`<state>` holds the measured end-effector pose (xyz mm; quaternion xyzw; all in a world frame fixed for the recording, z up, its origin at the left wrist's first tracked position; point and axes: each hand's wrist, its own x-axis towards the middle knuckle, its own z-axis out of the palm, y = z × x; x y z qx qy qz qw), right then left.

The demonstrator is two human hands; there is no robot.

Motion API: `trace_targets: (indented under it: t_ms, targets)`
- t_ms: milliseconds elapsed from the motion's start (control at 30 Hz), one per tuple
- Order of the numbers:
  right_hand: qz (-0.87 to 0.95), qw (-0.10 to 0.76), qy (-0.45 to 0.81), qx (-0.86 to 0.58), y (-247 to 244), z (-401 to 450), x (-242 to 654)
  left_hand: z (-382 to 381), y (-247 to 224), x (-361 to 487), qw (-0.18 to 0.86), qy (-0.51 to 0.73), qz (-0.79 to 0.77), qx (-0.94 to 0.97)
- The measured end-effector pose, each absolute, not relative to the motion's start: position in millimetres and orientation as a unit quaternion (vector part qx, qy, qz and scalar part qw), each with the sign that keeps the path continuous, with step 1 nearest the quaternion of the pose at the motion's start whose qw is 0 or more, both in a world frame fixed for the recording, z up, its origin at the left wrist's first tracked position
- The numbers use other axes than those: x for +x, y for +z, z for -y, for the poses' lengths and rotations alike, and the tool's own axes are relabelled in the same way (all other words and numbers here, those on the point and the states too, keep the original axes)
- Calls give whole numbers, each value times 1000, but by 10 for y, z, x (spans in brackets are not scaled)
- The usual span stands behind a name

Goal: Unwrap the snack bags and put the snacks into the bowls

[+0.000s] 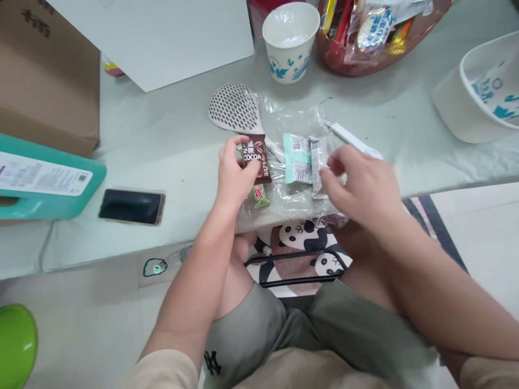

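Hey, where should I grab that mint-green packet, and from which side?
Probably pinch the mint-green packet by its near end, coming from your side: it lies flat on the clear plastic with that end uncovered. The silvery packet crowds its right edge and the skimmer's handle reaches toward its left, so both long sides look tighter.

Cocoa packet (263,165) partly covered by left fingers (232,145), mint packet (297,158) with unreadably small print, snack bowl (352,64) cropped above

Phone (132,206), cup (288,62) on apparently cloth-covered table (186,186)
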<state>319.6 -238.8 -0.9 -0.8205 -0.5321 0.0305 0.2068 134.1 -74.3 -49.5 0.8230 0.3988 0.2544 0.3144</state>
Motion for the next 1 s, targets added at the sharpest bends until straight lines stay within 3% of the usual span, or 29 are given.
trace_targets:
  t_ms: [100,267,500,733,867,1000]
  targets:
    - [559,263,-3,-787,-71,2255,2928,775,-431,1336,363,285,-438,771]
    - [563,209,43,-799,-235,2110,2717,888,-360,1340,395,288,-432,758]
    - [577,260,29,-774,-322,2099,2946,948,-319,1373,569,353,-372,643]
    - [573,295,27,-764,-343,2140,3158,929,-227,1456,648,384,-345,560]
    - [545,375,27,-749,-269,2243,3200,939,-191,1485,685,382,-332,523]
    - [470,531,83,-700,-220,2354,3224,951,-182,1533,700,384,-328,505]
